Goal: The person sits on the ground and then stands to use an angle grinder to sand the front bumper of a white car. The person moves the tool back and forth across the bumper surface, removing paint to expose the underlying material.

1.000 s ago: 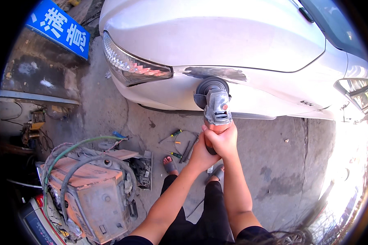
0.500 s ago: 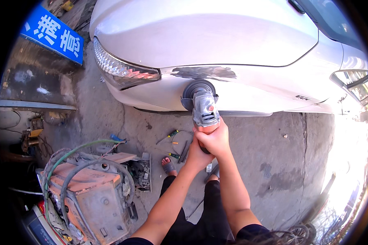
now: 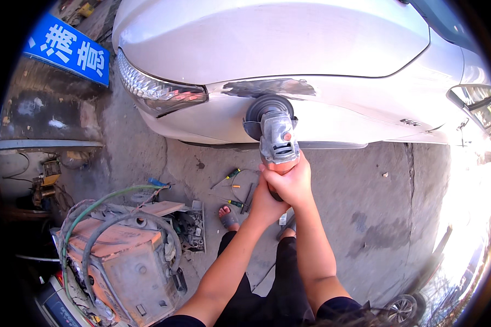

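Note:
Both my hands are closed around the body of an angle grinder (image 3: 279,139), which has a grey metal head and an orange housing. My left hand (image 3: 268,204) wraps the rear of it, and my right hand (image 3: 293,180) grips just ahead, overlapping the left. The round dark disc (image 3: 269,109) at the grinder's front is up against or just in front of the white car's fender (image 3: 343,114); whether they touch I cannot tell. Just beyond the disc is a bare, dark sanded patch (image 3: 270,87) in the paint, between the headlight (image 3: 158,87) and the hood seam.
Several hand tools, including a yellow-and-black screwdriver (image 3: 232,174), lie on the concrete by my feet. A dusty orange machine (image 3: 128,261) with looped hoses stands at the lower left, next to a tray of metal parts (image 3: 195,229). A blue sign (image 3: 71,50) is at upper left.
The view has shifted slightly, so the car sits a little higher in the picture. The grinder has moved slightly right across the fender, turned a little, with both hands still on it.

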Tool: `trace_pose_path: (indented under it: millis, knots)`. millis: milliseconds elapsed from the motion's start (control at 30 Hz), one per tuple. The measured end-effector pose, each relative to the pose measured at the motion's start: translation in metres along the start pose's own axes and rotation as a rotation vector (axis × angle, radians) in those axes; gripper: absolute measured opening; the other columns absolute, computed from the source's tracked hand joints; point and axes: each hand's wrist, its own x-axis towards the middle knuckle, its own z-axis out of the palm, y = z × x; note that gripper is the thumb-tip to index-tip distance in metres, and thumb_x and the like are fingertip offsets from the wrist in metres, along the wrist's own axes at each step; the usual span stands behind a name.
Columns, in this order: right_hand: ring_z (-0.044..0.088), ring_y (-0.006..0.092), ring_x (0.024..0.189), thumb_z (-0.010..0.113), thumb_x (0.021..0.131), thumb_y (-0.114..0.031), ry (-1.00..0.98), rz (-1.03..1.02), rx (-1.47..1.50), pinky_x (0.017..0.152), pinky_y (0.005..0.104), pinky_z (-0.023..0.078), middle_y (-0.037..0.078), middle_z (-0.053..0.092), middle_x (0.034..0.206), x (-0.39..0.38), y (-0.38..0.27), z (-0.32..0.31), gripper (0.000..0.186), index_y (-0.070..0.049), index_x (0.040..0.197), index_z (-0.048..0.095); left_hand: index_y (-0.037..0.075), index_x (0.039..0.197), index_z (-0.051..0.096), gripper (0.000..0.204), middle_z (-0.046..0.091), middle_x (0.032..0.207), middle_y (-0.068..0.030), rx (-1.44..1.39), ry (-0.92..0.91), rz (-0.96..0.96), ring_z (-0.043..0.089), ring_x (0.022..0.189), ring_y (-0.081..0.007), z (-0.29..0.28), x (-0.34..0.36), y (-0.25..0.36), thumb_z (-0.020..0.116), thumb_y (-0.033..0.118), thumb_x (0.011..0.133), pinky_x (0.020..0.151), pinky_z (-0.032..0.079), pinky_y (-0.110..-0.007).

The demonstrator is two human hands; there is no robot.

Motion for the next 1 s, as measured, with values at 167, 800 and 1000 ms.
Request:
trace_pose_path:
  millis: [167,800,1000]
  knots:
    - [0.074,0.0198,0.096,0.087,0.072,-0.017,-0.012,0.031,-0.044,0.087,0.0350,0.057,0.016,0.076,0.102,-0.005,-0.004,0.001,0.055,0.004,0.116,0.063,0.003,0.142,0.040,0.092,0.063,0.134,-0.0191,-0.003,0.005,0.038,0.065,0.122,-0.0313,0.003,0.000,-0.006,0.093,0.024,0.070,0.099,0.052,-0.041]
    - [0.074,0.0255,0.098,0.087,0.071,-0.021,-0.088,0.008,-0.077,0.089,0.0371,0.057,0.017,0.076,0.103,0.001,-0.003,0.006,0.060,0.006,0.118,0.062,0.002,0.141,0.041,0.085,0.067,0.128,-0.0179,0.017,0.032,-0.010,0.068,0.117,-0.0291,-0.004,-0.001,0.003,0.090,0.018,0.073,0.095,0.054,-0.040]
    - [0.075,0.0303,0.099,0.087,0.070,-0.024,-0.127,-0.001,-0.067,0.089,0.0383,0.057,0.021,0.075,0.103,0.003,-0.008,0.020,0.064,0.007,0.119,0.061,0.002,0.139,0.045,0.078,0.066,0.129,-0.0159,0.033,0.098,0.032,0.067,0.117,-0.0263,-0.015,-0.002,0.001,0.087,0.015,0.075,0.094,0.053,-0.039]
